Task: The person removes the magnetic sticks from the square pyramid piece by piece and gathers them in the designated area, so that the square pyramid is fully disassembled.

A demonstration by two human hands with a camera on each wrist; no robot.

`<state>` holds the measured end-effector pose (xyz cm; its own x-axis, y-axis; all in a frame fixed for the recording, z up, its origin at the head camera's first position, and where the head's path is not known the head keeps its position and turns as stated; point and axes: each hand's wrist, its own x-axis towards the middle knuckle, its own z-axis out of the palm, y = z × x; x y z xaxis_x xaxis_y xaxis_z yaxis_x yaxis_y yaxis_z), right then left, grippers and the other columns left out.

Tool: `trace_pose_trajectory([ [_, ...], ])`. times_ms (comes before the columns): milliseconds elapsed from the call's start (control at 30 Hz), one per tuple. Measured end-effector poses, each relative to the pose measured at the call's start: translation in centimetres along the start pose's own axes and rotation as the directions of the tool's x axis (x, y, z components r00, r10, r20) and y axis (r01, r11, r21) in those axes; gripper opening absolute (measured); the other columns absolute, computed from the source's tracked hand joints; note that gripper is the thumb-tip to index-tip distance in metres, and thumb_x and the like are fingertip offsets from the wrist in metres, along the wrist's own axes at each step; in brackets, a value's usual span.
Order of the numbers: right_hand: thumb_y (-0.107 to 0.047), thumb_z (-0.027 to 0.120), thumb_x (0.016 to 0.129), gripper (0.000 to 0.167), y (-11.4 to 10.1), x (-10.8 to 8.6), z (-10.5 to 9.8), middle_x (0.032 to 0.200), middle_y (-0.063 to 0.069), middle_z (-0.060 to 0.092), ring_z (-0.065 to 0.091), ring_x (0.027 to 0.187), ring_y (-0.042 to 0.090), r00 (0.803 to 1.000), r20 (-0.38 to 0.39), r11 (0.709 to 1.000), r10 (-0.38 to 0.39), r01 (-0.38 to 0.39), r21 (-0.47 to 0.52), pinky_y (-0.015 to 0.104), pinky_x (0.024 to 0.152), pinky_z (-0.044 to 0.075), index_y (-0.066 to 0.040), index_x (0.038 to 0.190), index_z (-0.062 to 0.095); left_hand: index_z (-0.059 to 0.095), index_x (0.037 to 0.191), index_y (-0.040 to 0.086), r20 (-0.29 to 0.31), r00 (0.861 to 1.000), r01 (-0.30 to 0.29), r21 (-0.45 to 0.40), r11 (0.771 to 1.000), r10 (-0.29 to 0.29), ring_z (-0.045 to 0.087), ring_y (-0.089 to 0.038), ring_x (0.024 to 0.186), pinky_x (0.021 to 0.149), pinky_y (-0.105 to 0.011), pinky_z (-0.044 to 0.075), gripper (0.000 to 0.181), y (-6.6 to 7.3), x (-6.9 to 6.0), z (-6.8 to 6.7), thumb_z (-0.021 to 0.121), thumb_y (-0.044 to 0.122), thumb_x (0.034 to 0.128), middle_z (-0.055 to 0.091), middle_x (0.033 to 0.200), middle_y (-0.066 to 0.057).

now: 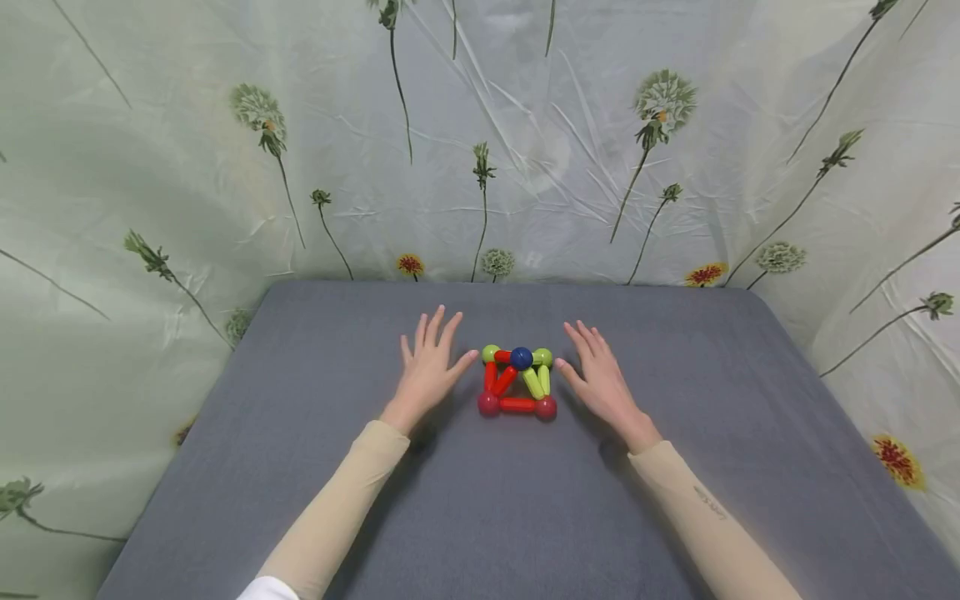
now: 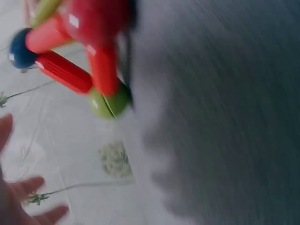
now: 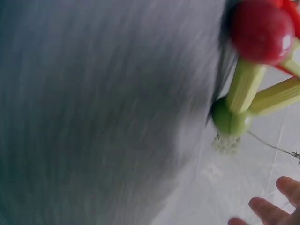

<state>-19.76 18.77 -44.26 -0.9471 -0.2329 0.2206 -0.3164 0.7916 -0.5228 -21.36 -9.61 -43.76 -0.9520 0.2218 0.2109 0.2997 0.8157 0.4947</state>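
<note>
while a pale flowered cloth (image 1: pixel 562 167) hung behind and at both sides, a grey table (image 1: pixel 480 517) spread across the lower middle of the head view. two beige sleeves (image 1: pixel 337 508) reached in over it from the near edge. left hand (image 1: pixel 427 371): fingers extended and spread, thumb pointing at the toy from just beside it. right hand (image 1: pixel 603 379): fingers extended and nearer together, thumb also just beside the toy; whether that thumb touched could not be told. the ball-and-rod toy (image 1: pixel 506 381) rested on the table between both hands. red balls (image 1: pixel 488 404) sat at its two near corners, green balls (image 1: pixel 491 355) at the far ones, and a blue ball (image 1: pixel 521 358) was raised on top. red rods (image 1: pixel 517 406) formed the near edge and left side; yellow-green rods (image 1: pixel 533 383) formed the right. smallest item noted: dark lettering (image 1: pixel 708 502) on the right sleeve.
</note>
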Motion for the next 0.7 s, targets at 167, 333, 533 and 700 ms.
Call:
trace_pose_trajectory([
  [167, -0.022, 0.057, 0.097, 0.052, -1.0, -0.4, 0.5, 0.138, 0.021, 0.045, 0.044, 0.126, 0.034, 1.0, -0.028, 0.941, 0.0, 0.009, 0.339, 0.051, 0.1, 0.037, -0.001, 0.142, 0.039, 0.04, 0.144, 0.011, 0.049, 0.99, -0.093, -0.456, 0.885, 0.129, 0.036, -0.027, 0.134, 0.106, -0.05, 0.03, 0.054, 1.8, 0.4, 0.9, 0.057, 0.03, 0.0969, 0.041, 0.144, -0.012],
  [333, -0.014, 0.065, 0.092, 0.033, -2.2, -0.5, 1.3, 0.111, 0.017, 0.063, 0.061, 0.101, 0.029, 0.999, 0.032, 0.868, 0.039, -0.05, 0.493, 0.04, 0.085, 0.05, 0.003, 0.118, 0.057, 0.052, 0.134, 0.005, 0.089, 0.982, -0.078, -0.623, 0.778, 0.169, 0.051, -0.027, 0.118, 0.099, -0.044, 0.039, 0.044, 3.8, 0.9, 2.3, 0.062, 0.022, 0.0943, 0.057, 0.128, -0.015],
  [533, -0.009, 0.071, 0.086, 0.026, -3.0, -0.3, 2.2, 0.098, 0.012, 0.064, 0.063, 0.089, 0.026, 0.993, 0.105, 0.876, 0.052, -0.096, 0.473, 0.038, 0.077, 0.052, 0.004, 0.107, 0.061, 0.06, 0.124, 0.007, 0.042, 0.979, -0.151, -0.497, 0.855, 0.197, 0.048, -0.028, 0.105, 0.092, -0.043, 0.04, 0.039, 4.6, 1.4, 3.7, 0.069, 0.023, 0.0892, 0.061, 0.115, -0.007],
  [700, -0.007, 0.073, 0.083, 0.024, -3.2, -0.4, 2.5, 0.092, 0.01, 0.064, 0.063, 0.082, 0.022, 0.993, 0.104, 0.873, 0.05, -0.094, 0.479, 0.033, 0.073, 0.053, 0.003, 0.102, 0.062, 0.062, 0.121, 0.006, 0.028, 0.98, -0.153, -0.522, 0.839, 0.196, 0.049, -0.027, 0.101, 0.088, -0.043, 0.043, 0.034, 4.3, 1.5, 3.3, 0.068, 0.018, 0.0889, 0.063, 0.112, -0.007],
])
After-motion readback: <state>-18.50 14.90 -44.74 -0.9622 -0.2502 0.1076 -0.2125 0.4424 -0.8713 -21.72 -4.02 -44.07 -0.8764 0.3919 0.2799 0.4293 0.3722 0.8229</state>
